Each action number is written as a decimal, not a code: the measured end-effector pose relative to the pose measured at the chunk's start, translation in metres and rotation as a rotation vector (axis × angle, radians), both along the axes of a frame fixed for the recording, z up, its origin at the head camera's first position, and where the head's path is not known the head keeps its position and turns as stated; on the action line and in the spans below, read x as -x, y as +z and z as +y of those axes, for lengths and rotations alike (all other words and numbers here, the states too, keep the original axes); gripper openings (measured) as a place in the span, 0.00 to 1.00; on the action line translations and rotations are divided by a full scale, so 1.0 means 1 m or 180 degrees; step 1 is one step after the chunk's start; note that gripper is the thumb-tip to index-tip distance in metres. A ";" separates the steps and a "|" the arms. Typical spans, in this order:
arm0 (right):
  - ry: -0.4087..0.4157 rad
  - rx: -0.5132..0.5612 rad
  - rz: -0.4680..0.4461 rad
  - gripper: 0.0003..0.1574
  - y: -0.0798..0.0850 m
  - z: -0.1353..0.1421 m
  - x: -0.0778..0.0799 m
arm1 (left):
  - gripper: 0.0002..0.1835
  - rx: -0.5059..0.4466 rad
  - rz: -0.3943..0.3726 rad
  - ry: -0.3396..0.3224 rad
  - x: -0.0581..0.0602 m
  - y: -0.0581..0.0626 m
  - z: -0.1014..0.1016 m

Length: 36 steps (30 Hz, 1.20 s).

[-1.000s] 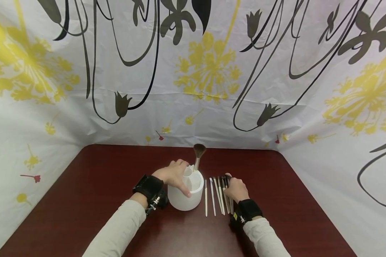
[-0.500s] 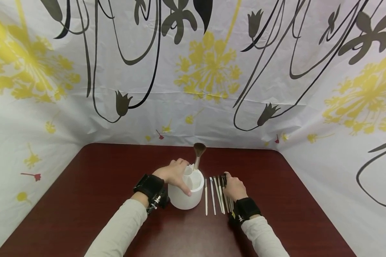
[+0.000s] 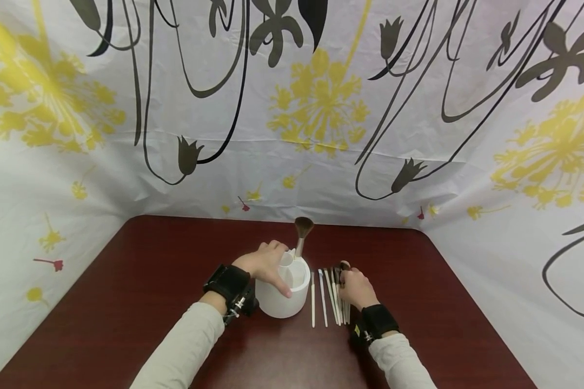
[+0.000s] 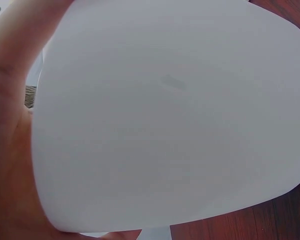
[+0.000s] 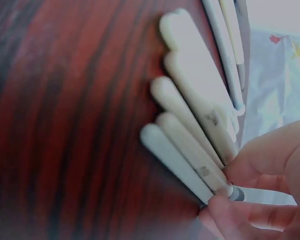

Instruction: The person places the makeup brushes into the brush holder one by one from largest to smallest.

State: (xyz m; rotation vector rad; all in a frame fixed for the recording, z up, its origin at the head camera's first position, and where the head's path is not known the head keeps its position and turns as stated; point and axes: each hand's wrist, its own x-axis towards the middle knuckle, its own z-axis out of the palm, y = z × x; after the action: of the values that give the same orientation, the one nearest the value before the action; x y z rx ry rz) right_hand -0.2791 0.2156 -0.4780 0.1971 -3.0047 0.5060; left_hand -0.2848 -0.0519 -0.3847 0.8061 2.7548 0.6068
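Observation:
My left hand (image 3: 265, 267) grips the rim of a white round brush holder (image 3: 279, 302), thumb on the near side and fingers at the far side. In the left wrist view the holder's smooth wall (image 4: 170, 125) fills most of the picture. One large fluffy makeup brush (image 3: 303, 227) stands in it, bristles up. To its right lies a row of makeup brushes (image 3: 332, 297) with pale handles. My right hand (image 3: 357, 289) is at the row's right end. In the right wrist view its thumb and fingers pinch a makeup brush (image 5: 190, 150) near the metal collar, its handle beside the others.
Two thin brushes (image 3: 322, 297) lie slightly apart on the left of the row, near the holder. The dark red table (image 3: 185, 237) has rounded far corners. A white patterned cloth (image 3: 253, 178) hangs behind it and along both sides.
My right hand has shifted slightly over the right end of the row, and a dark brush head shows again by its fingertips. The left hand keeps its grip on the holder.

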 end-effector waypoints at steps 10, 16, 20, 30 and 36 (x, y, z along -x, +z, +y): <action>-0.0065 -0.0016 0.0040 0.21 0.002 -0.002 0.001 | 0.54 0.0020 -0.0032 -0.0047 0.001 0.001 -0.001; -0.0349 0.0089 -0.0059 0.35 0.003 -0.008 0.002 | 0.53 0.0010 -0.0046 -0.0053 0.000 0.001 -0.002; -0.0572 0.0221 -0.0196 0.35 0.003 -0.009 0.004 | 0.53 -0.0020 -0.0063 -0.0054 0.000 0.002 -0.002; -0.0675 0.0166 -0.0226 0.28 0.000 0.000 0.008 | 0.52 -0.0008 -0.0039 -0.0045 -0.001 0.003 -0.001; -0.0593 0.0254 -0.0296 0.29 0.001 0.004 0.010 | 0.52 -0.0005 -0.0046 -0.0048 0.000 0.003 -0.002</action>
State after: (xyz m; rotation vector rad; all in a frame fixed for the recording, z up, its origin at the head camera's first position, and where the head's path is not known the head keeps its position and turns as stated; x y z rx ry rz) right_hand -0.2887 0.2198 -0.4774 -0.1141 -3.0427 0.6298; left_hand -0.2847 -0.0537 -0.3821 0.8188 2.7331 0.6096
